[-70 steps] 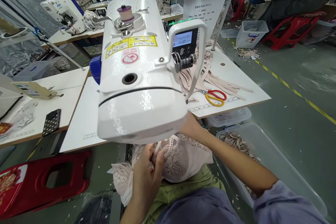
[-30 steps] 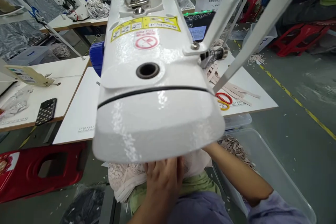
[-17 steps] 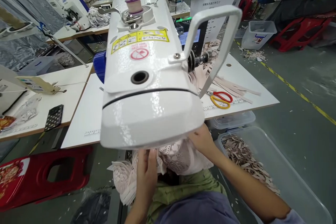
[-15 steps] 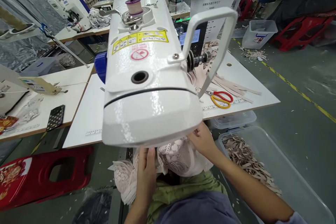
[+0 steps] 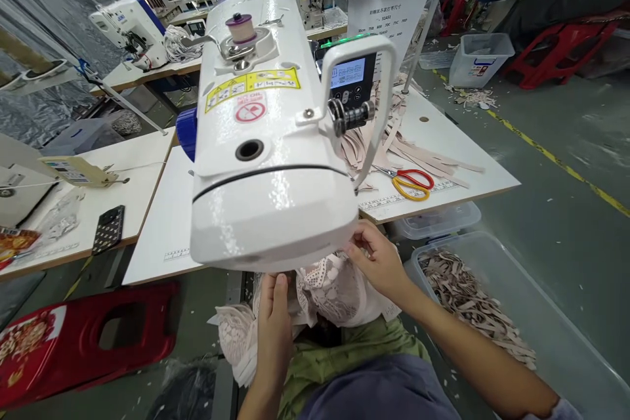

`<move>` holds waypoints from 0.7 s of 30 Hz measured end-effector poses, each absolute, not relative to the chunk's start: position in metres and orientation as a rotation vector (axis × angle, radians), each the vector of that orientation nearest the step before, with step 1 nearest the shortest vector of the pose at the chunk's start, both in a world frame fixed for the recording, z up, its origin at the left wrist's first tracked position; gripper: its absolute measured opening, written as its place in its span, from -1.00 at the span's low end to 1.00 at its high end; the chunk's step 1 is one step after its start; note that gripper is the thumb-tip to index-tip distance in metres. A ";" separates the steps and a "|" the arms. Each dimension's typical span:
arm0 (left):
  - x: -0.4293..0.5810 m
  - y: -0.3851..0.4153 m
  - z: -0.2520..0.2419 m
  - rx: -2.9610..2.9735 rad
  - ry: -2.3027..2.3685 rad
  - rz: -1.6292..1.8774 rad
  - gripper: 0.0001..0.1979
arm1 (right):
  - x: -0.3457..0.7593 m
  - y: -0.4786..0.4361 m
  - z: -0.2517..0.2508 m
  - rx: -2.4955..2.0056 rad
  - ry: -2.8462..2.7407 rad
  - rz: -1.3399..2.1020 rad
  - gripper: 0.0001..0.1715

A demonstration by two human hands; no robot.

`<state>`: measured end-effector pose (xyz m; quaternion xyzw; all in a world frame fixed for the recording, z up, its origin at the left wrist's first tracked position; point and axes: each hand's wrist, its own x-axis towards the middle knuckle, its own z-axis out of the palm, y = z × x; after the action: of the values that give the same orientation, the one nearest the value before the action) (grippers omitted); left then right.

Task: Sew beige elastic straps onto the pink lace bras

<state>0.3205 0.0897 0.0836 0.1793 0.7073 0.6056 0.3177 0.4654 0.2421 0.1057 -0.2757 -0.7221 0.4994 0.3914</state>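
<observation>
A pale pink lace bra hangs over my lap, below the white head of the sewing machine. My left hand is closed on the bra's left part, its thumb beside the fingers and the tips just under the machine head. At the right corner of the head, my right hand pinches the bra's upper edge between thumb and curled fingers. More bunched lace lies left of my left wrist. The needle area and the cloth beneath the head are hidden by the machine.
Scissors with red and yellow handles lie on the white table, beside beige fabric strips. A clear bin holding scraps stands at lower right. Left are a red stool and a phone on the neighbouring table.
The view has shifted slightly, so the machine head sits a little further left. More of my right hand's fingers shows beside it. Both hands keep hold of the lace bra.
</observation>
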 end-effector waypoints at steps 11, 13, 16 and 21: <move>0.317 0.087 0.087 0.473 1.893 1.563 -0.54 | 0.479 0.245 0.086 -0.627 -2.013 1.282 -0.62; 0.314 0.088 0.088 0.472 1.891 1.572 -0.54 | 0.486 0.248 0.082 -0.595 -2.089 1.306 -0.61; 0.308 0.096 0.089 0.473 1.879 1.592 -0.54 | 0.496 0.249 0.080 -0.636 -2.174 1.301 -0.69; 0.310 0.105 0.096 0.504 1.757 1.590 -0.61 | 0.506 0.209 0.082 -0.555 -2.271 1.294 -0.66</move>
<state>0.3098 0.1052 0.0961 0.1947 0.6788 0.6144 0.3519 0.5062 0.2088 0.0819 -0.2019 -0.8266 0.4710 0.2327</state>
